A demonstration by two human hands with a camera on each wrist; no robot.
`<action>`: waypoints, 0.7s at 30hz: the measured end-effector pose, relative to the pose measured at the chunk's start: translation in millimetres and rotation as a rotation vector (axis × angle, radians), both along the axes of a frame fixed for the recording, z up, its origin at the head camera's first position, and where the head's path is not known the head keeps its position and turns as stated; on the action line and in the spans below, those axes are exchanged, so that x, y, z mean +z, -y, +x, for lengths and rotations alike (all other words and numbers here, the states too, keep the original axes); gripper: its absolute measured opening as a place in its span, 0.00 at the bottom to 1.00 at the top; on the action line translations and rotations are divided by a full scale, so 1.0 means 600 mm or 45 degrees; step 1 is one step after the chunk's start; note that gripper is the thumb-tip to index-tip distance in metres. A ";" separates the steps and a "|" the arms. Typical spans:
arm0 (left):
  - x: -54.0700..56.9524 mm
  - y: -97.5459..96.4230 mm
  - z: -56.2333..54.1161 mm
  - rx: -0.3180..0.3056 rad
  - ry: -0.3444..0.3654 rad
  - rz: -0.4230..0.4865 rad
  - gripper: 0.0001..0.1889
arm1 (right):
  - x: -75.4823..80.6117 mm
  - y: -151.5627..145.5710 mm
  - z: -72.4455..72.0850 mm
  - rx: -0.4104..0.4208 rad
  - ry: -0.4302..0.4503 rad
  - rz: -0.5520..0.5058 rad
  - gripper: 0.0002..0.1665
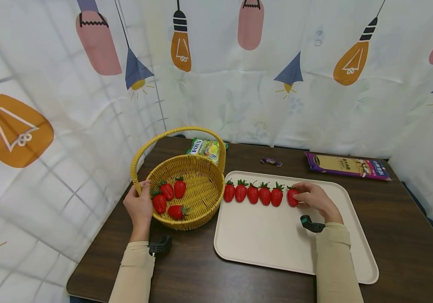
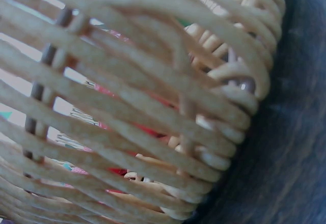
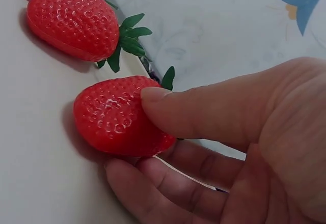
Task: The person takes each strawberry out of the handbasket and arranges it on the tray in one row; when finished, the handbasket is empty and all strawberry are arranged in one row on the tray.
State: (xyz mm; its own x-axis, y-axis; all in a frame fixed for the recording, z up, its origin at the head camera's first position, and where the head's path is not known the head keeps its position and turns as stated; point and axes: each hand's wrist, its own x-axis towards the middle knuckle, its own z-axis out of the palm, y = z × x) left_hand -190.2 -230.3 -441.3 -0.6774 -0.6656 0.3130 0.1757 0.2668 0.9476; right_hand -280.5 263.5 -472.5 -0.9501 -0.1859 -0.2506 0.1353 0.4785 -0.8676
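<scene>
The right hand [image 1: 315, 199] pinches one strawberry [image 1: 291, 198] between thumb and fingers over the tray [image 1: 265, 240]. The left hand [image 1: 140, 207] grips the left rim of the yellow basket [image 1: 193, 224]. The held strawberry is at the right end of a row of five strawberries [image 1: 252, 194], separated by a small gap. Four loose strawberries [image 1: 166, 191] lie in the basket.

The step in hand appears to be placing the sixth fruit in line; the next move likely calls for closing the gap, then releasing the pinch without disturbing its neighbour.

Beyond, on the bench [image 1: 193, 269], are a green packet [image 1: 206, 149], a wrapped candy [image 1: 271, 162] and a purple packet [image 1: 349, 166].

The right wrist view shows the thumb's contact on the fruit; the left wrist view shows weave with red glimpses behind, but not the left hand's grip.
</scene>
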 end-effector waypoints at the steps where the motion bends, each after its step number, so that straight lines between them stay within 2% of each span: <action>1: 0.000 0.000 0.000 0.000 -0.002 -0.002 0.12 | 0.000 0.000 0.000 0.005 -0.004 0.001 0.29; 8: -0.002 0.001 -0.002 0.006 -0.004 -0.011 0.12 | 0.001 0.001 0.000 0.045 -0.005 -0.018 0.28; 21: -0.004 0.001 -0.004 0.015 -0.005 -0.017 0.12 | 0.002 0.008 0.000 0.080 -0.030 0.029 0.28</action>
State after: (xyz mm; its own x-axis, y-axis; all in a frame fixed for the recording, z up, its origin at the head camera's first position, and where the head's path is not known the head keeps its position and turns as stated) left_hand -192.4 -230.7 -443.6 -0.6684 -0.6692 0.3247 0.1761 0.2817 0.9432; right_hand -280.7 258.9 -471.2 -0.9423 -0.2401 -0.2331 0.0839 0.5049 -0.8591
